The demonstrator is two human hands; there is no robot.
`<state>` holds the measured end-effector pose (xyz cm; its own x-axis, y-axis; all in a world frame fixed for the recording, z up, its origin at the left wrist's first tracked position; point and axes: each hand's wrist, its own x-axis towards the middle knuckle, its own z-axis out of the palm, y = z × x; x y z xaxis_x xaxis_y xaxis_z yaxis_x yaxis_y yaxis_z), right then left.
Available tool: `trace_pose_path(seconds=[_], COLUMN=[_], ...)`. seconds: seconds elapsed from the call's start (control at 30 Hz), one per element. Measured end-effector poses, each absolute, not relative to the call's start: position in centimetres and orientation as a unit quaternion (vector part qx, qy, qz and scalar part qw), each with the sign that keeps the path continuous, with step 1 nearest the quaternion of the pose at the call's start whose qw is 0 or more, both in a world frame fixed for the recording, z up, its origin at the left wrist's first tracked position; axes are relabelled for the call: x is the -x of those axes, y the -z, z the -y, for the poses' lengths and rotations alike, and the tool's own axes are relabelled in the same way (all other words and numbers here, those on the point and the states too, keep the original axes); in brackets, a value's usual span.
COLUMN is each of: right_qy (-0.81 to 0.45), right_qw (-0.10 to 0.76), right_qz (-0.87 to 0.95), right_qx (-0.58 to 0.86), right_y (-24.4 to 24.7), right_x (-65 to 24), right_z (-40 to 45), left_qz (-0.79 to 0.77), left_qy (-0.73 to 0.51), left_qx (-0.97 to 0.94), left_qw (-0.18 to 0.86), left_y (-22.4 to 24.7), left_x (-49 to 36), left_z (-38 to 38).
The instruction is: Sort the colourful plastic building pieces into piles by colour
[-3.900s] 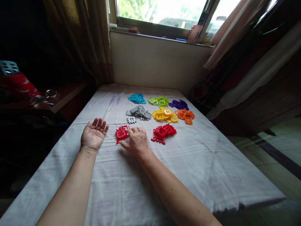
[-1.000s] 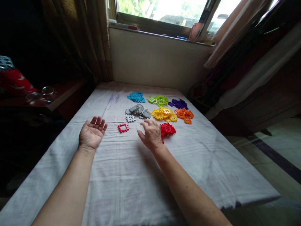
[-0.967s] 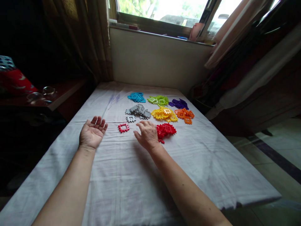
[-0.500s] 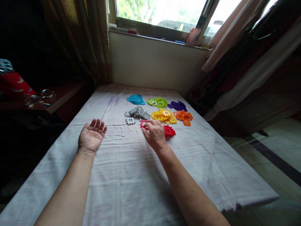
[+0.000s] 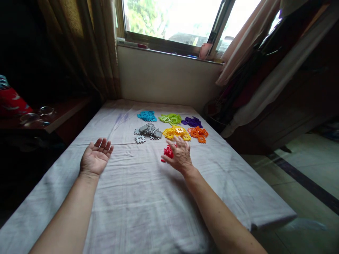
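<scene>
My left hand rests palm up on the white cloth, its fingers loosely spread and nothing in it. Over the red notched plastic pieces hovers my right hand, palm down with fingers apart. It covers part of the red pile, so whether the fingertips touch it is hard to see. Just beyond that hand is the heap of yellow interlocking pieces. Grey pieces lie to its left, with one lighter grey square piece in front of them.
Blue pieces, lime green pieces and purple pieces form the back row. Orange pieces lie at the right. The cloth-covered table meets a wall under a window. Left stands a dark side table holding glasses.
My right hand has opened and shifted slightly right over the red pile; the red piece at its fingertips is no longer held out at left. The left hand keeps its pose. The view has tilted.
</scene>
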<state>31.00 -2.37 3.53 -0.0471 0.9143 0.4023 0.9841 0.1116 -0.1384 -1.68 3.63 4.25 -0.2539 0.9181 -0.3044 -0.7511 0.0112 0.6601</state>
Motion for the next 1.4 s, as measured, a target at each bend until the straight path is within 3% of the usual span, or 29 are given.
trace_pose_path(seconds=[0.1, 0.23, 0.9, 1.1, 1.4], right_qy=[0.076, 0.072, 0.102, 0.140, 0.021], right_qw=[0.112, 0.062, 0.040, 0.102, 0.140], right_qz=[0.803, 0.781, 0.616, 0.638, 0.751], right_qx=[0.580, 0.617, 0.780, 0.750, 0.645], right_y=[-3.5, -3.6, -2.8, -3.6, -1.8], right_x=[-30.4, -31.5, -44.4, -40.0, -29.9], right_z=[1.8, 1.2, 1.8, 3.1, 7.3], left_qz=[-0.380, -0.380, -0.422, -0.550, -0.621], left_qy=[-0.694, -0.695, -0.690, -0.629, -0.513], left_qx=[-0.110, -0.110, -0.146, -0.340, -0.540], left_qw=[0.601, 0.600, 0.570, 0.432, 0.245], left_y=[-4.3, -4.3, -3.9, -2.4, -0.4], left_x=[1.7, 1.7, 1.3, -0.5, -1.6], left_z=[-3.4, -3.2, -3.7, -4.4, -1.6])
